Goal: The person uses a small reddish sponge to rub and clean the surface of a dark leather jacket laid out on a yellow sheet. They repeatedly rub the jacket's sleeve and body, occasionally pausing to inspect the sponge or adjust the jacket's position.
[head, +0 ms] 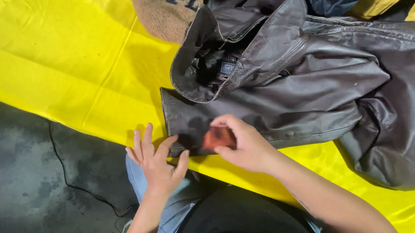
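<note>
Two bare hands work at the lower centre of the frame. The right hand point(247, 148) curls its fingers around a small reddish-brown pad point(218, 138), blurred, pressed on the dark leather jacket point(314, 88) spread across the yellow sheet point(65, 68). The left hand point(156, 160) lies open, fingers spread flat at the jacket's lower left edge, gripping nothing.

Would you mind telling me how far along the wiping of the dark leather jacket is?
Early on. The jacket is spread on the yellow sheet. The right hand presses a reddish pad on the darkened cuff end, which the left hand steadies. Collar and body show no such darkening.
</note>
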